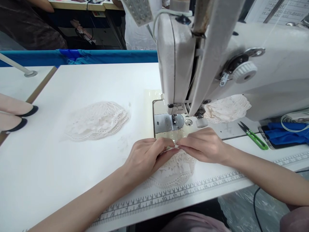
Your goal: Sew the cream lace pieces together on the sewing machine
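A white lace piece (175, 172) lies on the white table (72, 180) just in front of the sewing machine (217, 64). My left hand (147, 158) and my right hand (205, 145) meet above it, fingers pinched together on its top edge. The pinch sits a short way in front of the needle and presser foot (174, 120). Part of the lace is hidden under my hands.
A stack of lace pieces (96, 120) lies to the left, another lace piece (228, 108) behind the machine. Green thread snips (254, 137) and blue cloth (287, 133) rest at the right. A printed ruler (183, 193) runs along the front edge. Pale forms with black tips (16, 117) enter from the left.
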{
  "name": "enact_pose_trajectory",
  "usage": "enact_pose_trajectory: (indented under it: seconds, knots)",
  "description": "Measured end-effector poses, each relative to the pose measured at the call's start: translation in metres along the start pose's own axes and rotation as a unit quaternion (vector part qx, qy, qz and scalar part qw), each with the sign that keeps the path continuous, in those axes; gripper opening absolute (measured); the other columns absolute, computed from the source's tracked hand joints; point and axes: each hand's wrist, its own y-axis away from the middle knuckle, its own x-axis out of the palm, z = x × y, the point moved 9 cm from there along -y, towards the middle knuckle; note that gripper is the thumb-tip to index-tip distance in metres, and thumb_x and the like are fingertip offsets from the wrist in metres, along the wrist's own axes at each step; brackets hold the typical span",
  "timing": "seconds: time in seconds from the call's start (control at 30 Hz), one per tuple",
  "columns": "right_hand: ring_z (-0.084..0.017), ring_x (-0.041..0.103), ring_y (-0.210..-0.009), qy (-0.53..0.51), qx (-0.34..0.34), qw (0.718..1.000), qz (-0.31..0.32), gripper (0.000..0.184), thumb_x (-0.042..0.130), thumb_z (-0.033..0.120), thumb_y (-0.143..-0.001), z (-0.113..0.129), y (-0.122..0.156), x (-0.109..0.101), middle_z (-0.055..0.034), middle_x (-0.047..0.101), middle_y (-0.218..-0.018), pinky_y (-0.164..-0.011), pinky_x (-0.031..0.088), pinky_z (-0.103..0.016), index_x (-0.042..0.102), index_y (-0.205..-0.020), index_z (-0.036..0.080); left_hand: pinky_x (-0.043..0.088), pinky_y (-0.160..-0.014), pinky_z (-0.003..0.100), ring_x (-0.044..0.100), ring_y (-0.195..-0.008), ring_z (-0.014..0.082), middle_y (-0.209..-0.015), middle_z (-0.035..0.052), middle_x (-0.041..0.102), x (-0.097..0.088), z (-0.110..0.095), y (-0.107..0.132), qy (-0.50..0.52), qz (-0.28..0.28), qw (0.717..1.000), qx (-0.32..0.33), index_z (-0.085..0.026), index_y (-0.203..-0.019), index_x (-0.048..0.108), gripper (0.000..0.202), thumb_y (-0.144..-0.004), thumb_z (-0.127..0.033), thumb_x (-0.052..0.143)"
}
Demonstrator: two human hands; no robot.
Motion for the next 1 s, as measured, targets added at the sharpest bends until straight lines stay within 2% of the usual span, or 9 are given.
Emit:
enact_pose_trajectory:
  seconds: [0.1, 0.23, 0.33, 0.47, 0.57, 0.67, 0.77, 0.87, 1.0]
  knots:
    - [-0.007, 0.051, -0.048, 0.084, -0.098, 0.990, -0.056, 0.008, 0.060, 0.011, -0.086, 0.018, 0.002, -0.011, 0.0049, 0.063, -0.059, -0.040, 0.039, -0.021, 0.065, -0.087, 0.017, 0.037, -0.044, 0.016, 0.036, -0.036, 0.0048, -0.048, -0.0145, 0.042, 0.000, 0.001, 0.001, -0.006, -0.006, 1.000, -0.011, -0.021, -0.098, 0.045, 0.007, -0.093, -0.023, 0.050]
    - [-0.006, 0.048, -0.046, 0.171, -0.234, 0.956, -0.045, 0.016, 0.065, 0.010, -0.082, 0.044, 0.004, -0.010, 0.0057, 0.060, -0.054, -0.037, 0.038, -0.021, 0.068, -0.069, 0.020, 0.038, -0.044, 0.016, 0.042, -0.038, 0.0050, -0.049, -0.0136, 0.046, 0.006, 0.002, 0.003, -0.020, 0.022, 0.999, -0.024, -0.019, -0.108, 0.047, 0.018, -0.091, -0.014, 0.043]
    - [-0.005, 0.049, -0.047, 0.210, -0.271, 0.938, -0.045, 0.023, 0.064, 0.010, -0.082, 0.052, 0.003, -0.010, 0.0064, 0.059, -0.053, -0.037, 0.040, -0.018, 0.067, -0.063, 0.023, 0.045, -0.051, 0.017, 0.051, -0.042, 0.0054, -0.053, -0.0115, 0.055, 0.008, -0.001, 0.003, -0.026, 0.030, 0.999, 0.000, -0.020, -0.113, 0.050, 0.023, -0.092, -0.013, 0.043]
    - [-0.005, 0.050, -0.046, 0.212, -0.282, 0.935, -0.043, 0.025, 0.063, 0.009, -0.083, 0.056, 0.003, -0.011, 0.0067, 0.059, -0.053, -0.037, 0.041, -0.018, 0.066, -0.063, 0.023, 0.048, -0.052, 0.019, 0.058, -0.047, 0.0071, -0.059, -0.0068, 0.065, 0.004, -0.007, 0.003, -0.022, 0.021, 0.999, 0.018, -0.019, -0.102, 0.059, 0.015, -0.092, -0.016, 0.048]
    - [-0.005, 0.047, -0.042, 0.130, -0.205, 0.969, -0.036, 0.024, 0.063, 0.008, -0.083, 0.046, -0.001, -0.016, 0.0070, 0.056, -0.049, -0.035, 0.037, -0.021, 0.064, -0.062, 0.021, 0.043, -0.045, 0.017, 0.057, -0.045, 0.0066, -0.059, -0.0060, 0.067, 0.004, 0.001, 0.001, 0.054, 0.052, 0.996, -0.056, -0.020, -0.090, 0.065, 0.014, -0.091, -0.019, 0.052]
    - [-0.005, 0.053, -0.045, -0.019, -0.014, 0.999, 0.022, 0.018, 0.059, 0.017, -0.090, 0.012, -0.007, -0.006, 0.0067, 0.061, -0.054, -0.040, 0.041, -0.019, 0.064, -0.072, 0.019, 0.035, -0.037, 0.017, 0.050, -0.037, 0.0054, -0.054, -0.0079, 0.064, 0.019, 0.016, 0.005, 0.138, 0.134, 0.967, -0.165, -0.023, -0.083, 0.069, 0.014, -0.089, -0.024, 0.056]
    - [-0.007, 0.062, -0.056, -0.079, 0.117, 0.987, 0.081, 0.019, 0.051, 0.024, -0.095, -0.017, -0.002, 0.016, 0.0037, 0.070, -0.069, -0.047, 0.045, -0.019, 0.066, -0.085, 0.018, 0.031, -0.037, 0.020, 0.043, -0.034, 0.0070, -0.046, -0.0083, 0.056, 0.023, 0.029, 0.007, 0.039, 0.140, 0.968, -0.204, -0.023, -0.086, 0.068, 0.011, -0.086, -0.029, 0.060]
    - [-0.010, 0.063, -0.061, -0.043, 0.192, 0.973, 0.121, 0.024, 0.048, 0.025, -0.096, -0.039, 0.003, 0.030, -0.0003, 0.071, -0.075, -0.052, 0.045, -0.023, 0.070, -0.090, 0.017, 0.031, -0.041, 0.023, 0.049, -0.041, 0.0109, -0.056, -0.0061, 0.060, 0.020, 0.033, 0.004, -0.109, 0.111, 0.970, -0.188, -0.020, -0.104, 0.060, 0.025, -0.083, -0.035, 0.063]
    - [-0.013, 0.061, -0.068, -0.017, 0.264, 0.955, 0.135, 0.020, 0.056, 0.029, -0.093, -0.058, 0.005, 0.034, -0.0022, 0.068, -0.074, -0.064, 0.044, -0.027, 0.072, -0.090, 0.019, 0.044, -0.070, 0.035, 0.065, -0.086, 0.0228, -0.097, 0.0067, 0.070, 0.012, 0.006, -0.004, -0.224, 0.030, 0.974, -0.034, -0.018, -0.107, 0.059, 0.024, -0.084, -0.025, 0.063]
